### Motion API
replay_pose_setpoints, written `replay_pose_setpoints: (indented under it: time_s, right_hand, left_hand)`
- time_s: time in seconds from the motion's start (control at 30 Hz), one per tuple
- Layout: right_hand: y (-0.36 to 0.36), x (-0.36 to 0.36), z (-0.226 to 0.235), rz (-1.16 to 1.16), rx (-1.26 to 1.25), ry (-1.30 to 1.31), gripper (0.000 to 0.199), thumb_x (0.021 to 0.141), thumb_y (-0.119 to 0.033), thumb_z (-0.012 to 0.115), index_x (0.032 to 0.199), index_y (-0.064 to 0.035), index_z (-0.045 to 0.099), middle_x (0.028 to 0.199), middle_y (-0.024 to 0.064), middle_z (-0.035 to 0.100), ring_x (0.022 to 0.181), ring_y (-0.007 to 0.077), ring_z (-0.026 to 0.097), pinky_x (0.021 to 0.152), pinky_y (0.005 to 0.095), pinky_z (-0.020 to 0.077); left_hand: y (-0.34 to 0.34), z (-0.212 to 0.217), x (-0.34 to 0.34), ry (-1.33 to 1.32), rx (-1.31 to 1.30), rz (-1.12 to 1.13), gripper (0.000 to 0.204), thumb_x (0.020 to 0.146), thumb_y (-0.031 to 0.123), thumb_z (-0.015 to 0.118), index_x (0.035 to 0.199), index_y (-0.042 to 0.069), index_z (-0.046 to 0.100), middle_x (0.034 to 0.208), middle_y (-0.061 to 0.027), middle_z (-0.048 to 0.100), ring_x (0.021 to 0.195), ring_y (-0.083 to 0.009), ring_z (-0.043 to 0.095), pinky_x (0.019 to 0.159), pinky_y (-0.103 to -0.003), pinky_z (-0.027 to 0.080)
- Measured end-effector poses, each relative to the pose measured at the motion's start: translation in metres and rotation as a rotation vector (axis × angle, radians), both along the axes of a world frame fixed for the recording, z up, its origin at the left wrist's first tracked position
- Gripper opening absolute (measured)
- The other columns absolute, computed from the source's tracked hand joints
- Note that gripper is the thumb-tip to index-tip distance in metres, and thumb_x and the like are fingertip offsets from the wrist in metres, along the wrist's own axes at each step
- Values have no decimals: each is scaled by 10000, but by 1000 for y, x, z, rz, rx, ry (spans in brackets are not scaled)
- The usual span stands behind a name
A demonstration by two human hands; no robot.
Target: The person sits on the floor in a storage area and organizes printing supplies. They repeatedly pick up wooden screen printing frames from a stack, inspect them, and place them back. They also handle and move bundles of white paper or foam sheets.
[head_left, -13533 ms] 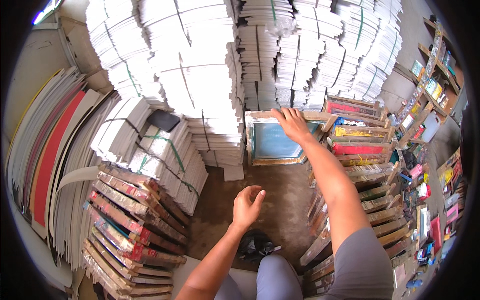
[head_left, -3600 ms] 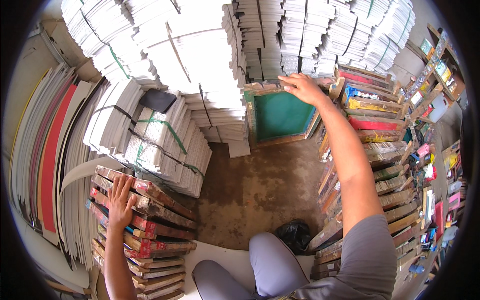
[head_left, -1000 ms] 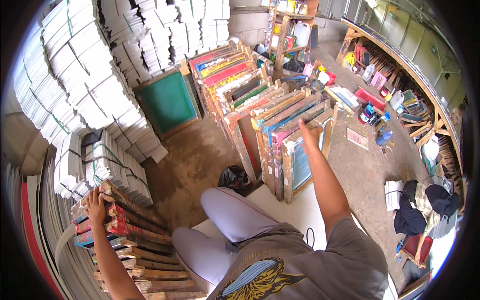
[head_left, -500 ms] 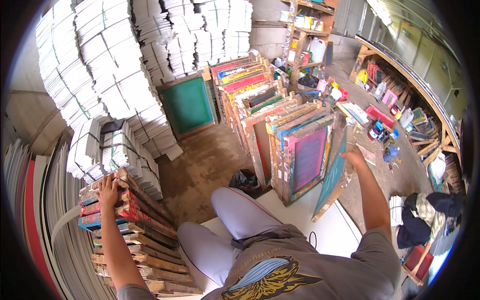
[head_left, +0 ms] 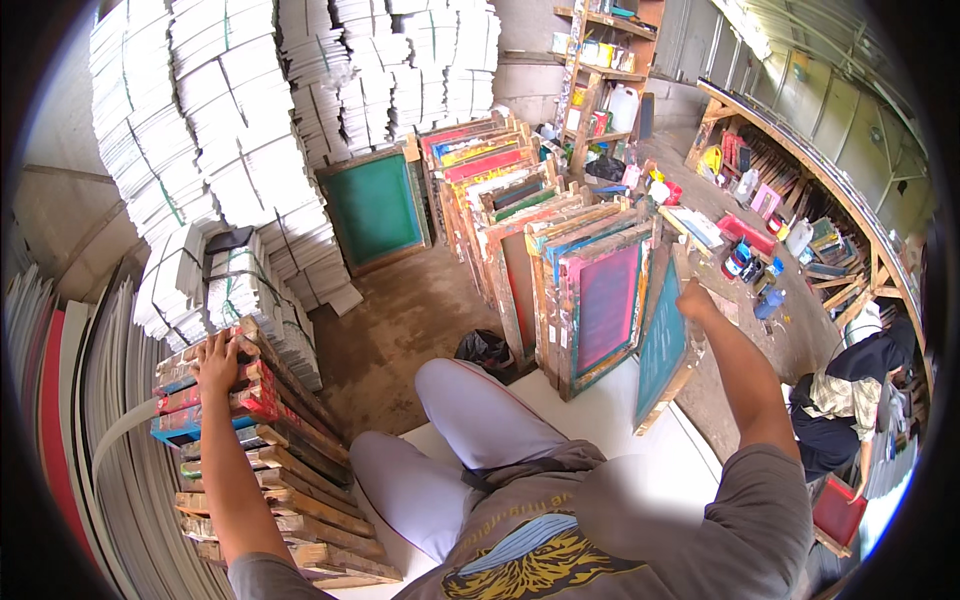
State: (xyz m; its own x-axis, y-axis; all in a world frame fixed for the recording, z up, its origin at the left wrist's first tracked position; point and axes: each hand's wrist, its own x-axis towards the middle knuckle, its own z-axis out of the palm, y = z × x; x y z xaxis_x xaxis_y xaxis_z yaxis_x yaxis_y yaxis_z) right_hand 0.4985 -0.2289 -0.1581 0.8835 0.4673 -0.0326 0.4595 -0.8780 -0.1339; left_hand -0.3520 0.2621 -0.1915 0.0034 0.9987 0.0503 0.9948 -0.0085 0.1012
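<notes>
My right hand point(head_left: 692, 300) grips the upper edge of a silk-screen printing frame point(head_left: 660, 340) with teal mesh and a wooden border. It is tilted, its lower corner at the white board point(head_left: 690, 440) beside my legs. Just left of it stands a screen frame with pink and purple mesh point(head_left: 607, 305), first in a row of upright frames. My left hand point(head_left: 215, 362) lies on the top edges of a row of wooden screen frames point(head_left: 290, 480) at my left, its fingers a little apart. Red and blue paint marks the frames nearest that hand.
Tall stacks of tied white sheets point(head_left: 230, 110) rise behind the left row. A green screen frame point(head_left: 375, 212) leans against them. A black bag point(head_left: 483, 348) lies on the floor. Paint containers point(head_left: 737, 262) stand at the right. A co-worker point(head_left: 850, 390) bends over a red screen frame point(head_left: 838, 512).
The teal frame has turned so more of its mesh shows, and my right hand has moved slightly left with it. My left hand stays on the row. The co-worker has shifted.
</notes>
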Motion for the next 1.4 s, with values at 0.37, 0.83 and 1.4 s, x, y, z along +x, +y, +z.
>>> replay_pose_setpoints:
  time_s: [0.37, 0.83, 1.4]
  right_hand:
    - [30, 0, -9, -70, 435, 6, 794, 916, -251, 700, 1563, 49, 351, 1416, 324, 595, 1408, 448, 514, 1167, 492, 425]
    - [148, 66, -117, -17, 305, -165, 649, 1006, -409, 638, 1527, -56, 476, 1487, 326, 505, 1289, 535, 557, 1051, 574, 500]
    - [512, -619, -22, 1608, 781, 594, 546, 919, -420, 755, 1300, -40, 672, 1326, 162, 673, 1220, 344, 654, 1018, 433, 523]
  left_hand:
    - [3, -8, -7, 32, -10, -24, 668, 1037, 674, 370, 1615, 340, 408, 1729, -42, 295, 1596, -373, 222, 1208, -743, 157]
    - [-23, 15, 14, -24, -45, -2, 702, 1024, 699, 360, 1627, 340, 382, 1738, -40, 272, 1612, -332, 190, 1248, -700, 113]
    - [-36, 14, 6, -6, -3, 42, 764, 1032, 699, 354, 1651, 252, 343, 1729, -73, 287, 1607, -364, 189, 1256, -670, 137]
